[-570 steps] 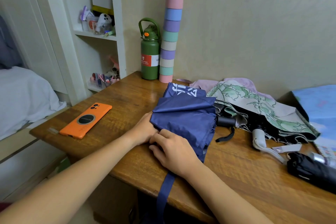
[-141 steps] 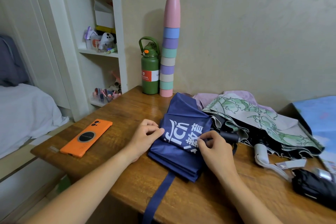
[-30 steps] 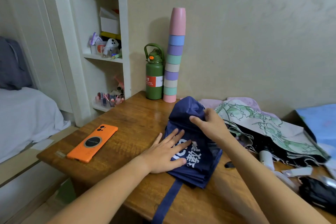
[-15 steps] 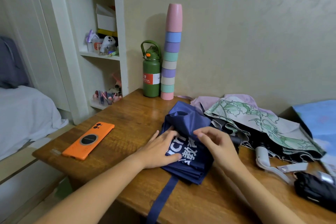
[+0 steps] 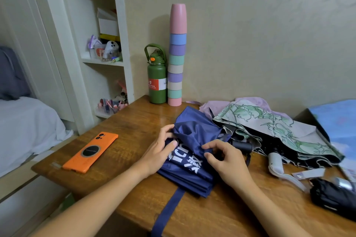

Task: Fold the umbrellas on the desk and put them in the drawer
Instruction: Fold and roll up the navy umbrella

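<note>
**Navy umbrella: canopy pleating, handling notes**

Navy umbrella (image 5: 189,152) lies on the desk (image 5: 131,130) near its front edge. My left hand (image 5: 159,150) pinches a fabric fold at the left edge; my right hand (image 5: 223,159) pinches the fold opposite. Fabric judged thin, slick and limp, so pleats may slip. Best hold: fold edges near ribs. Strap (image 5: 167,211) hangs off the edge.
</note>
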